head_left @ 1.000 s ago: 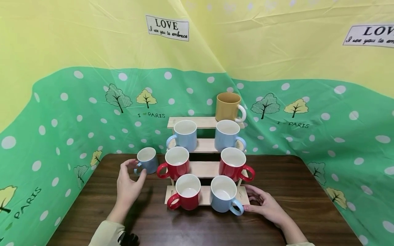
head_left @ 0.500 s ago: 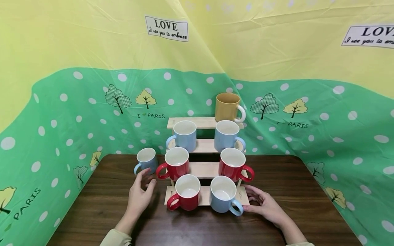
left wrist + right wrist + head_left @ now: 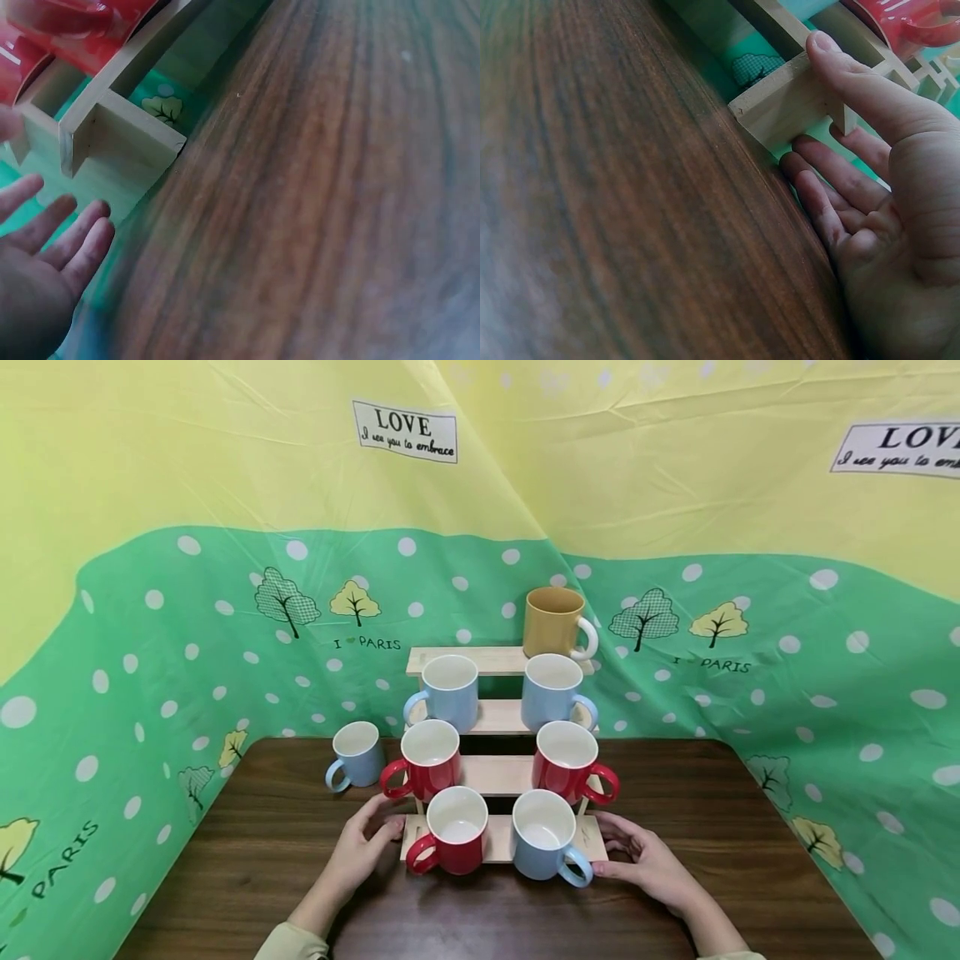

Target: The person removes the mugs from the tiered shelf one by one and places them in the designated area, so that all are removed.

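Observation:
A stepped wooden rack (image 3: 499, 839) bears several mugs on its tiers. On the bottom tier stand a red mug (image 3: 468, 852) at left and a light blue mug (image 3: 536, 858) at right. My left hand (image 3: 358, 850) is beside the rack's left end, fingers loosely spread; in the left wrist view the fingers (image 3: 86, 255) lie apart from the end board (image 3: 127, 142). At the other end my right hand (image 3: 651, 867) grips the bottom tier. The right wrist view has its thumb (image 3: 855, 75) on the front edge and its fingers curled by the end board (image 3: 780, 105).
Left of the rack, a light blue mug (image 3: 358, 758) stands on the dark wooden table (image 3: 240, 843). Higher tiers carry red mugs (image 3: 567, 768), light blue mugs (image 3: 452, 697) and, on top at right, a mustard mug (image 3: 553, 625). A printed cloth (image 3: 450, 560) hangs behind.
My left hand has moved away from the light blue mug on the table, right and toward me, to the rack's left end. That mug stays put, and my right hand keeps its place.

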`<state>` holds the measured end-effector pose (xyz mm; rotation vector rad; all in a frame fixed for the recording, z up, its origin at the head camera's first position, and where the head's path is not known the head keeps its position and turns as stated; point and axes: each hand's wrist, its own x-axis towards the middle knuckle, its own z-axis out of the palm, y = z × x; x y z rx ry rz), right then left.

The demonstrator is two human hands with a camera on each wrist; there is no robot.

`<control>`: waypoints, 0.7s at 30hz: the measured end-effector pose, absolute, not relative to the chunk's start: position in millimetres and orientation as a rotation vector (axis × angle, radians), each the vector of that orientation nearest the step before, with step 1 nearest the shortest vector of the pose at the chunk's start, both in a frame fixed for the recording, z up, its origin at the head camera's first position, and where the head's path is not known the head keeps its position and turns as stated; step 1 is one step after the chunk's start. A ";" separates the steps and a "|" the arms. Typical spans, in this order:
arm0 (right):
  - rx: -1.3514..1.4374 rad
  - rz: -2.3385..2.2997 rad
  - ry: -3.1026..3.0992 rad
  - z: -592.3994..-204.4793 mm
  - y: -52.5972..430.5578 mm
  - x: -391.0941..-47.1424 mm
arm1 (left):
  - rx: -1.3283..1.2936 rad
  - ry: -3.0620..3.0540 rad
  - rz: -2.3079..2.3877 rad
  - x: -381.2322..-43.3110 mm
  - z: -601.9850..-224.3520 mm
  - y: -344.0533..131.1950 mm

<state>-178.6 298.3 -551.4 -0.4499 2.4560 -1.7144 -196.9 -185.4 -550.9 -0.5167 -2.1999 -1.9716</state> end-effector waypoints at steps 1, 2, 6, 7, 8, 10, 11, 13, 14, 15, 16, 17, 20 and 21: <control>-0.453 -1.719 2.456 -551.8 298.2 -178.8 | -0.553 -2.200 -1.989 -197.4 -553.1 -187.1; -0.451 -1.723 2.455 -552.2 298.1 -178.9 | -0.590 -2.192 -2.004 -197.7 -555.0 -188.5; -0.449 -1.725 2.454 -552.4 298.2 -178.9 | -0.639 -2.191 -2.087 -198.4 -558.8 -192.3; -0.434 -1.731 2.448 -552.0 298.1 -178.8 | -0.645 -2.194 -2.105 -198.5 -559.1 -192.7; -0.440 -1.727 2.446 -551.7 298.4 -178.8 | -0.653 -2.197 -2.118 -198.5 -559.3 -193.1; -0.443 -1.724 2.436 -550.4 298.6 -178.4 | -0.670 -2.212 -2.135 -198.5 -559.3 -193.6; -0.440 -1.727 2.432 -549.8 298.6 -178.0 | -0.682 -2.220 -2.142 -198.7 -559.6 -193.9; -0.445 -1.718 2.431 -549.0 299.0 -177.9 | -0.710 -2.236 -2.142 -199.0 -559.8 -194.4; -0.453 -1.707 2.434 -548.5 299.1 -177.8 | -0.718 -2.246 -2.142 -199.2 -559.8 -194.7; -0.441 -1.710 2.433 -548.2 299.0 -177.8 | -0.736 -2.256 -2.134 -199.5 -559.8 -195.0; -0.428 -1.708 2.436 -548.3 299.0 -177.7 | -0.743 -2.270 -2.130 -199.6 -559.6 -194.9; -0.414 -1.707 2.439 -548.6 299.0 -177.7 | -0.741 -2.285 -2.129 -199.6 -559.5 -195.0; -0.401 -1.695 2.450 -550.2 299.2 -178.6 | -0.744 -2.321 -2.126 -200.0 -559.3 -195.3; -0.391 -1.699 2.450 -551.0 299.2 -178.9 | -0.742 -2.332 -2.124 -200.2 -559.3 -195.4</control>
